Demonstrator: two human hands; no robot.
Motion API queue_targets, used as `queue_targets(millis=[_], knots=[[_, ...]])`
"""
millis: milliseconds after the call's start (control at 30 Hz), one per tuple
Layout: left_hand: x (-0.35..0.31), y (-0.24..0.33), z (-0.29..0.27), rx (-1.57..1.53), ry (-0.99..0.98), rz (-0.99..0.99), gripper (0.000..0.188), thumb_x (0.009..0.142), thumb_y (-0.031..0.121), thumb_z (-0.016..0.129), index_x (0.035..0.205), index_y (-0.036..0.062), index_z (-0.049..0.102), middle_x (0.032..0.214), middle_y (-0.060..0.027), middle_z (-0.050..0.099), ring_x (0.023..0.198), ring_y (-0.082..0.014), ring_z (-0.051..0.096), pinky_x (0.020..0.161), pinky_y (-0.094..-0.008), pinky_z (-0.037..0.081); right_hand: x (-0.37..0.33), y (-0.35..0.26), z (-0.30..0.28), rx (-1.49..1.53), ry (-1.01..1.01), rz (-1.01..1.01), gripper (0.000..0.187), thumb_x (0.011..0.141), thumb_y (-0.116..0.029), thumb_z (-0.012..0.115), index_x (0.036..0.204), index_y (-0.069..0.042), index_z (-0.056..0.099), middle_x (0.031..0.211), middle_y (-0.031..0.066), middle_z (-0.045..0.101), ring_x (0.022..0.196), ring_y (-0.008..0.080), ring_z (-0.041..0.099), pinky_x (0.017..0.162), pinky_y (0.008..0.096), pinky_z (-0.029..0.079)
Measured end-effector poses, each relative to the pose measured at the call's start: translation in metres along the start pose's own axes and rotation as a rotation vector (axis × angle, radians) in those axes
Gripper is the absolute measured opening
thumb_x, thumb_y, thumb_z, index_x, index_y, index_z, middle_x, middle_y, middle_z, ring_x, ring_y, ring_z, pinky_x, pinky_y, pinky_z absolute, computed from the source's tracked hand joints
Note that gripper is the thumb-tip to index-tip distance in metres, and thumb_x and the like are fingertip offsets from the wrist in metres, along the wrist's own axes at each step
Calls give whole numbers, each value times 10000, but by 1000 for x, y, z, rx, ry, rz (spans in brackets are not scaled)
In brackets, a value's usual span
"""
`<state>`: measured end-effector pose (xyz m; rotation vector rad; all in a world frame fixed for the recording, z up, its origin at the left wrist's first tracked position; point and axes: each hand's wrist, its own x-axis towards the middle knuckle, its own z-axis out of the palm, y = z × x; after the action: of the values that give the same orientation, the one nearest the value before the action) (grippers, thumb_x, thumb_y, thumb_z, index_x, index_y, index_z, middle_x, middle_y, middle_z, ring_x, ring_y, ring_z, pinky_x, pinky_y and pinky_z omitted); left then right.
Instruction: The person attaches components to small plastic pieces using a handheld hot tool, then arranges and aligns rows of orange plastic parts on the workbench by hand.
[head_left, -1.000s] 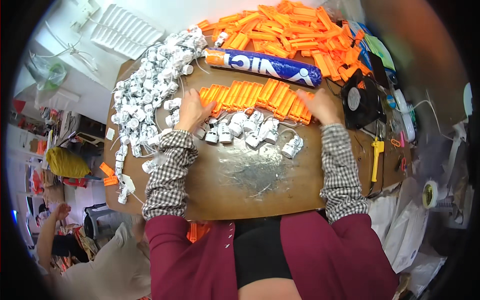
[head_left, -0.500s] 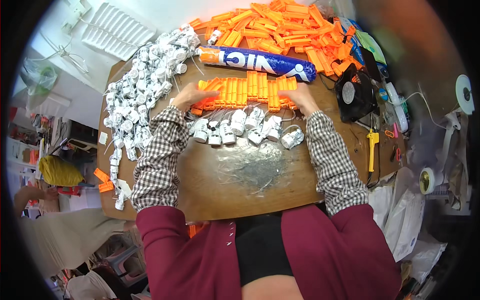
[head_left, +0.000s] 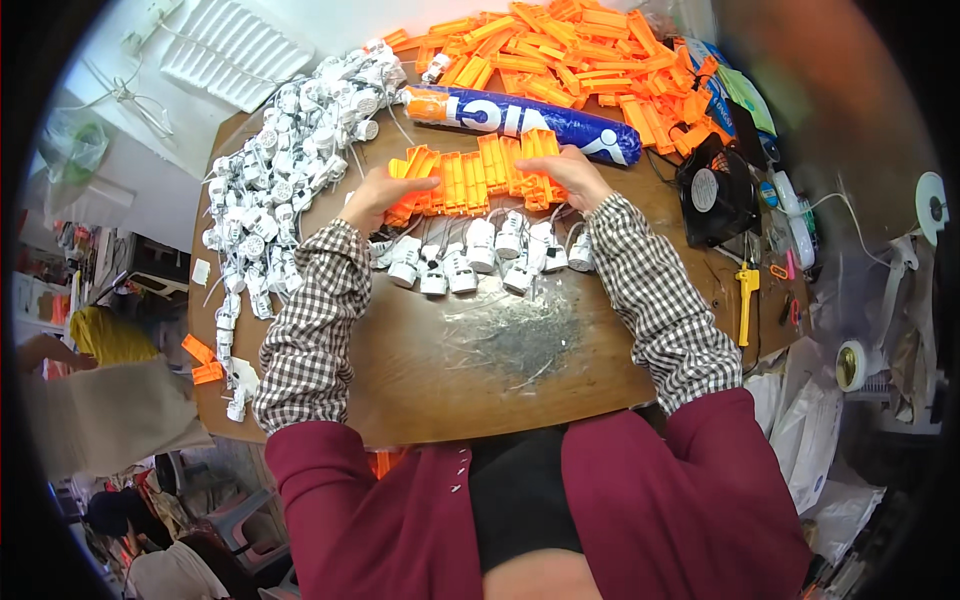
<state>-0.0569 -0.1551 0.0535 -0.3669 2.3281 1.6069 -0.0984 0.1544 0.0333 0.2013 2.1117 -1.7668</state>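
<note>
A row of narrow orange plastic cases (head_left: 461,184) spans the gap between my hands above the wooden table (head_left: 420,375). My left hand (head_left: 376,197) is closed on its left end, thumb lying over the front. At the right end my right hand (head_left: 568,178) grips the row, its thumb also in front and its other fingers partly hidden behind. Some cases in the middle and right stick up higher than the rest. Just in front of the row lie several small white cylindrical parts (head_left: 481,246) with thin wires; whether the wires join the cases, I cannot tell.
White wired parts (head_left: 290,150) heap up at the left, loose orange cases (head_left: 570,50) at the back. Between them lies a blue wrapped roll (head_left: 520,118). A black fan (head_left: 712,192) and a yellow glue gun (head_left: 746,300) are at the right. Grey scraps (head_left: 520,335) litter the tabletop.
My right hand has moved left, and the row between my hands has become shorter and more bunched. The white parts in front sit closer together.
</note>
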Motion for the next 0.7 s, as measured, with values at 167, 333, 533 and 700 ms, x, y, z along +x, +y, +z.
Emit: queue_targets(millis=[167,333,533,700], knots=[[2,-13,-10,-309,-161,-178,617,852,272,888,1291,-68,621,1193,-155,728,976,-189,732,787,-302,602,3,-11,31,402,-355,160,440,892,-126,825,1234,100,665,1209,200,717,1045,207,718,819,276,590],[-6,-10,7,-352,-207,-51,610,872,274,876,1313,-63,624,1220,-144,727,999,-194,740,818,-311,615,21,-16,51,104,-448,14,606,845,-210,890,1306,84,628,1393,206,624,1123,199,677,825,243,546],[-12,-7,-2,-471,-246,-175,549,876,239,869,1273,-67,646,1186,-174,734,987,-201,743,822,-322,615,8,-19,42,509,-608,194,464,958,-106,750,1350,73,579,1378,198,631,1121,233,707,959,313,619],[-16,5,17,-553,-305,-54,550,879,228,862,1289,-54,629,1194,-148,731,1010,-201,742,834,-315,618,-3,-14,54,720,-700,165,363,987,-77,705,1316,36,602,1266,174,694,1102,228,723,953,365,631]])
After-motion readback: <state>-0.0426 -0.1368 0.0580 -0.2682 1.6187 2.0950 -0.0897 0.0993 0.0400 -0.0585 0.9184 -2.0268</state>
